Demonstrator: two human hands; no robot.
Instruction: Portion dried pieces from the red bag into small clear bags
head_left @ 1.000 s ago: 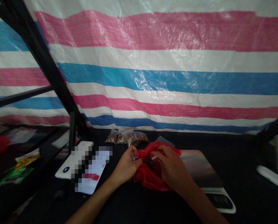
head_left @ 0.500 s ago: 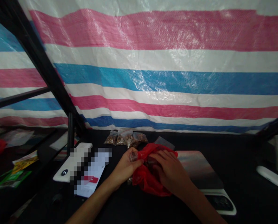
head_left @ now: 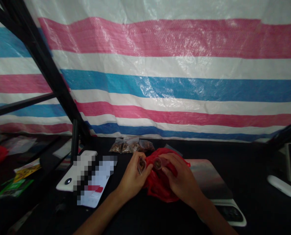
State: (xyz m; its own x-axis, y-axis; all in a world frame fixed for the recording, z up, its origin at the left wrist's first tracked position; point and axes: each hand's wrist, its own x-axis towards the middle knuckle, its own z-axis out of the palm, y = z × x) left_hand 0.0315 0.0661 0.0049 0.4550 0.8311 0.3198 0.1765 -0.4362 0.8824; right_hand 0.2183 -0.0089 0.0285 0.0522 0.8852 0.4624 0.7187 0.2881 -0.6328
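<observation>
My left hand (head_left: pixel 135 173) is closed around a small clear plastic bag (head_left: pixel 142 165), whose mouth gapes and shows brown bits inside. Between the thumb and fingers of my right hand (head_left: pixel 183 176) is a small clear round cup (head_left: pixel 157 163), tilted toward me, with brownish bits in it. The cup is just right of the bag's mouth. A crumpled red plastic bag (head_left: pixel 160 191) lies open under and between both hands; its contents are mostly hidden. Behind my left hand, several filled zip bags (head_left: pixel 127 147) sit in a row.
A kitchen scale (head_left: pixel 209 176) stands at the right, partly behind my right forearm. Farther right lies a white case (head_left: pixel 282 186). Two pale, partly blurred items, a white device (head_left: pixel 64 186) and a printed sheet (head_left: pixel 94 199), lie left. Striped sheeting (head_left: pixel 175 85) hangs behind the black table.
My right hand has lifted the cup out of the red bag, bringing it beside the small bag. My left hand has turned the small bag so its open mouth shows.
</observation>
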